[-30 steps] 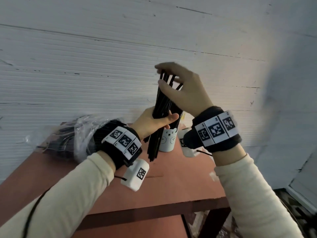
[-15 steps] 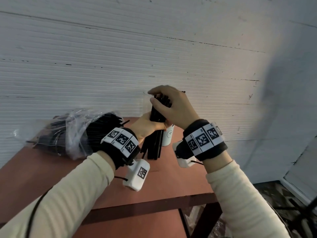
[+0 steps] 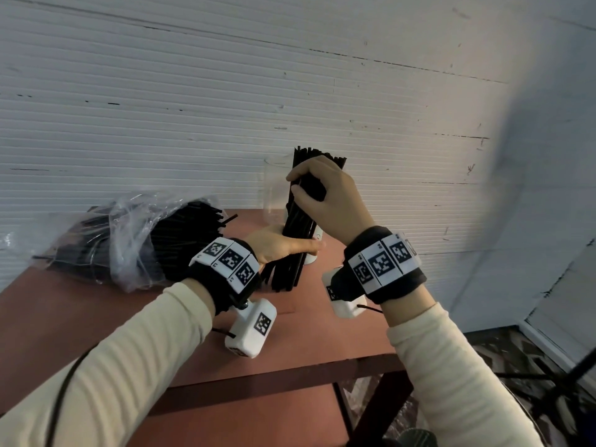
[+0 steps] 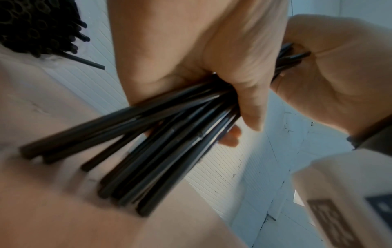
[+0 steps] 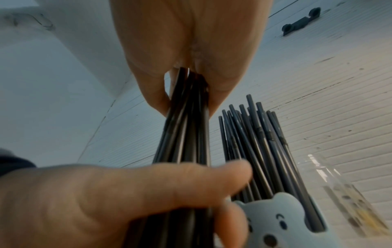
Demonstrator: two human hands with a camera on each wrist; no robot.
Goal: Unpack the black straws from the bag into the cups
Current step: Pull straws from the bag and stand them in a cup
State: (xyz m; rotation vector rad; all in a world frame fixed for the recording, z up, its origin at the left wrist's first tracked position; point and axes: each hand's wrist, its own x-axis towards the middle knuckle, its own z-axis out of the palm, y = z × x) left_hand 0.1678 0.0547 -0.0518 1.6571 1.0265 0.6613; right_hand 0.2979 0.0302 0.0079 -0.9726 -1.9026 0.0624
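A bundle of black straws point(image 3: 298, 227) stands upright with its lower ends on the red-brown table point(image 3: 322, 333). My left hand point(image 3: 287, 248) grips the bundle low down, thumb across the front. My right hand point(image 3: 311, 190) grips it near the top, and the straw tips stick out above the fingers. In the right wrist view a white bear cup point(image 5: 286, 223) with several straws point(image 5: 254, 151) in it stands just behind the bundle, next to a clear glass cup point(image 5: 350, 198). The clear plastic bag point(image 3: 135, 240) full of black straws lies at the table's back left.
A white ribbed wall point(image 3: 193, 108) runs right behind the table. The table's front edge point(image 3: 290, 379) and right side drop to a patterned floor point(image 3: 532, 366). Bare table top lies between my forearms and in front of the bag.
The bundle came down from mid-air until its lower ends met the table. My right hand slid from over the straw tips to grip just under them. My left hand kept its hold.
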